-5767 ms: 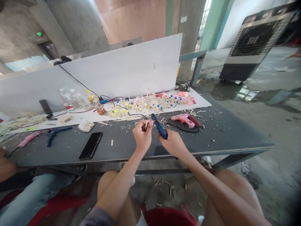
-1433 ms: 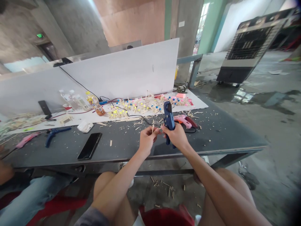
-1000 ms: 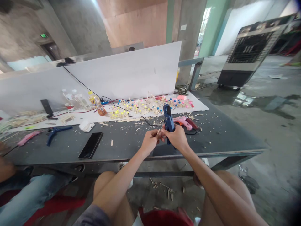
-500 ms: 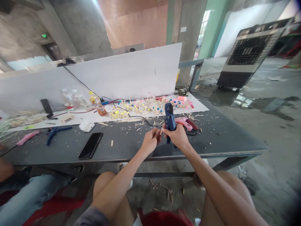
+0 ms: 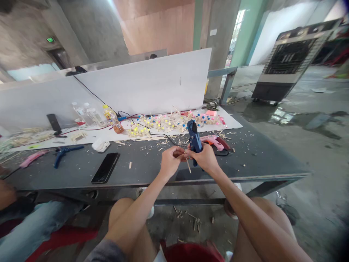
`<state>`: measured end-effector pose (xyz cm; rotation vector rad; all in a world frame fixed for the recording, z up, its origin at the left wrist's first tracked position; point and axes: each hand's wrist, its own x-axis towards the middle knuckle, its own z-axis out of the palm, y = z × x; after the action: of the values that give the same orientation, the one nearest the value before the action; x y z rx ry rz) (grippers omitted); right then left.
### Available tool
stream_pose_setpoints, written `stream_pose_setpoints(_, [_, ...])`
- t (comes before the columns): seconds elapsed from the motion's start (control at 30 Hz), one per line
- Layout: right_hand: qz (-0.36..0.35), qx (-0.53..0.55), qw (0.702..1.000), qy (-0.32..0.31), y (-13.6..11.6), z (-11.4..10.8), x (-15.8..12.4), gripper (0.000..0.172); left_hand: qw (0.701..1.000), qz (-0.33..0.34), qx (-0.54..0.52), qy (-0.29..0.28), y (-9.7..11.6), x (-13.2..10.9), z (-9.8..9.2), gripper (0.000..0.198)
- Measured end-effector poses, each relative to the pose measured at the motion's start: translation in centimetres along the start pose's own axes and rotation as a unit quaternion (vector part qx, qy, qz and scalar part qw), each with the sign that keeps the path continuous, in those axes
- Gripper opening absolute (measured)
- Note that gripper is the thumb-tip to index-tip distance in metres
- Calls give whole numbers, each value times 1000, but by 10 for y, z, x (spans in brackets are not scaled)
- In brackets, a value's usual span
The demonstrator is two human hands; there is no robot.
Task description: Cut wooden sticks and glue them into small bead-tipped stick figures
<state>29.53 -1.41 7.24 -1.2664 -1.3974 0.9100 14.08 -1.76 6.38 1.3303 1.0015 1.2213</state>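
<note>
My left hand (image 5: 172, 159) is closed, thumb and fingers pinched at the upper end of a thin wooden stick (image 5: 189, 166). The stick slants down between my hands, just above the table. Around a dark blue hand cutter (image 5: 195, 140) my right hand (image 5: 204, 157) is closed, holding it upright with its head at the top. The right thumb and fingertips meet the left fingertips at the stick's top; which fingers bear it there is partly hidden. Behind the right hand lies a pink glue gun (image 5: 214, 141).
On the grey table (image 5: 152, 174) lie a phone (image 5: 105, 168), a white case (image 5: 100, 145), another blue hand tool (image 5: 64, 153) and a pink glue gun (image 5: 33, 159). Stick pieces with coloured balls (image 5: 163, 123) and bottles (image 5: 113, 118) line the white board. A person's hand (image 5: 7, 193) is at far left.
My left hand has turned and come up against the right fingertips. The stick now points down in plain sight. The blue cutter has shifted slightly left and tilted.
</note>
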Motion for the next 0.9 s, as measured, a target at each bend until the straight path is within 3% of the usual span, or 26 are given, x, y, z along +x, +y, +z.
stream_pose_setpoints(0.23, [22,14,1000,-6,-7,-2,-1,24,1000,19,-16,-17,-2,-1,0,35])
stream_pose_setpoints(0.4, [14,26,999,13,-3,-5,-1,27,995,71,-16,72,0,1,0,29])
stream_pose_setpoints(0.53, [22,29,999,-24,2,-6,-2,26,981,84,-91,151,2,4,1,28])
stream_pose_setpoints(0.77, [41,100,989,-96,-4,-6,-5,27,973,81,-129,176,5,3,2,27])
stream_pose_setpoints(0.9, [48,143,985,-89,-6,-8,-3,29,971,80,-136,177,9,1,2,27])
